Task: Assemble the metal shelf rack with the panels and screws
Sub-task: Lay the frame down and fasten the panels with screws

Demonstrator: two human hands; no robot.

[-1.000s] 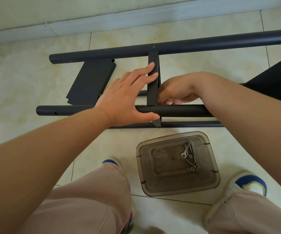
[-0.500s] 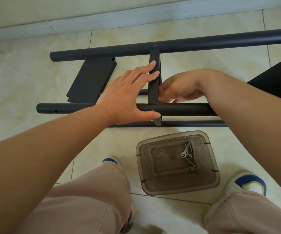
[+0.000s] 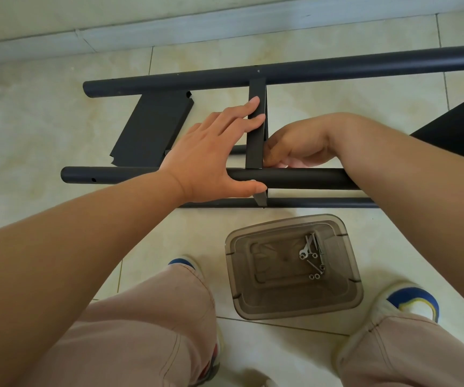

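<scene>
The black rack frame lies on the tiled floor, with a far pole (image 3: pixel 337 68) and a near pole (image 3: pixel 303 178). A narrow shelf panel (image 3: pixel 254 149) stands on edge between them. My left hand (image 3: pixel 211 152) rests straight fingers against the panel's left face, and its thumb lies along the near pole's front side. My right hand (image 3: pixel 295 146) is curled on the panel's right side at the joint with the near pole. Its fingertips pinch what looks like a screw, mostly hidden. Another panel (image 3: pixel 152 129) lies flat at the left.
A translucent brown bin (image 3: pixel 337 303) stands on the floor between my feet, holding several screws and a small wrench (image 3: pixel 313 255). A third pole (image 3: pixel 309 203) lies below the near one. A large black panel (image 3: pixel 462 129) fills the right edge. A wall base runs along the top.
My right hand's fingers have shifted slightly at the joint, the wrist turning a little. My left hand and the frame have held still.
</scene>
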